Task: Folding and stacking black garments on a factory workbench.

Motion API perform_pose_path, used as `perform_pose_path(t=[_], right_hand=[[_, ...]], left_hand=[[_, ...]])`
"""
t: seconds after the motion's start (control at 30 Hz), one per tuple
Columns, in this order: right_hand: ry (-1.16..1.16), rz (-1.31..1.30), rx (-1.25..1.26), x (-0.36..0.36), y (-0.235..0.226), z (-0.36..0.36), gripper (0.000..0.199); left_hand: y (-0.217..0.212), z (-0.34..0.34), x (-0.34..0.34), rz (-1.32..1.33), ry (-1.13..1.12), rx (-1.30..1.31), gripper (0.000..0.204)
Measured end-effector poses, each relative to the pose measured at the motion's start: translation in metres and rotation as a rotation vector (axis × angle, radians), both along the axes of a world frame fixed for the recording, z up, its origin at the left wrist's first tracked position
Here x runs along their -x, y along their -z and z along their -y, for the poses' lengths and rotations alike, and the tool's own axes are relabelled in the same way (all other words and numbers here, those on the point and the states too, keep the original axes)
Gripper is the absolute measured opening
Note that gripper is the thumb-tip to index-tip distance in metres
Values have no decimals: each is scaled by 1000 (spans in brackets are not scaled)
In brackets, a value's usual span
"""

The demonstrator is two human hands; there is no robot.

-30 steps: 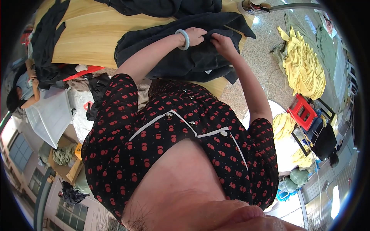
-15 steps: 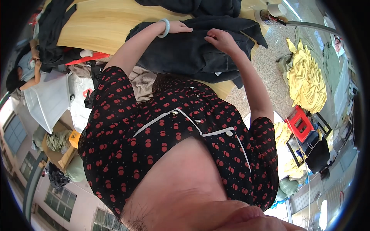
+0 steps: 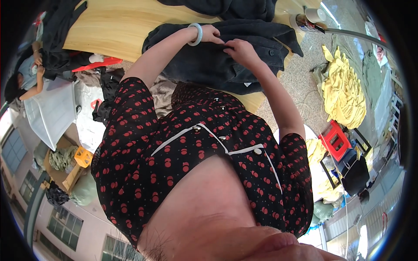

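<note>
A black denim-like garment (image 3: pixel 187 58) with a dark button near its right end lies spread on the wooden table before me. My left hand (image 3: pixel 209 34), a pale bangle (image 3: pixel 197 35) on its wrist, rests on the upper part of the garment with its fingers pinched on the cloth. Just to the right, my right hand (image 3: pixel 242 52) has its thumb and fingers closed on the same cloth. The two sets of fingertips almost meet. A small white label (image 3: pixel 247 84) shows at the garment's near edge.
More dark clothes (image 3: pixel 244 8) lie at the table's far edge. A white cup (image 3: pixel 314 15) stands at the far right. Yellow cloth (image 3: pixel 344 89) is heaped on the floor beside a red stool (image 3: pixel 334 140). At left, another person works near a white bin (image 3: pixel 50 111).
My hands have come together over the garment, the left moving right and the right moving slightly left. Their fingers have closed on the cloth, and a button now shows.
</note>
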State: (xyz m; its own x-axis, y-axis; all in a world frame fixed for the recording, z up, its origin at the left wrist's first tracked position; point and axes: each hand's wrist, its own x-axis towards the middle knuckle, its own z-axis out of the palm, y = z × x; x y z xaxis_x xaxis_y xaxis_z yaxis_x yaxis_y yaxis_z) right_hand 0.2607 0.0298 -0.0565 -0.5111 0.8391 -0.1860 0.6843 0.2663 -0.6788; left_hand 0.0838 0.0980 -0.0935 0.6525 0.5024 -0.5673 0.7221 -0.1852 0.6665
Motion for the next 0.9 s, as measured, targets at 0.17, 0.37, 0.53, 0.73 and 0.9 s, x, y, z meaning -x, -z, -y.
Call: perform_pose_path(t=[0.17, 0.37, 0.53, 0.73, 0.9], right_hand=[[-34, 134, -231, 1, 3, 13, 13], [111, -63, -215, 4, -4, 19, 20], [240, 24, -210, 10, 4, 15, 17], [183, 143, -185, 10, 5, 13, 12], [67, 225, -206, 4, 8, 11, 8]], left_hand=[[18, -2, -10, 31, 119, -207, 34], [29, 7, 4, 140, -19, -233, 35], [24, 4, -2, 184, -273, 54, 28], [20, 7, 3, 84, -251, 18, 35], [-27, 21, -13, 169, -4, -66, 38]])
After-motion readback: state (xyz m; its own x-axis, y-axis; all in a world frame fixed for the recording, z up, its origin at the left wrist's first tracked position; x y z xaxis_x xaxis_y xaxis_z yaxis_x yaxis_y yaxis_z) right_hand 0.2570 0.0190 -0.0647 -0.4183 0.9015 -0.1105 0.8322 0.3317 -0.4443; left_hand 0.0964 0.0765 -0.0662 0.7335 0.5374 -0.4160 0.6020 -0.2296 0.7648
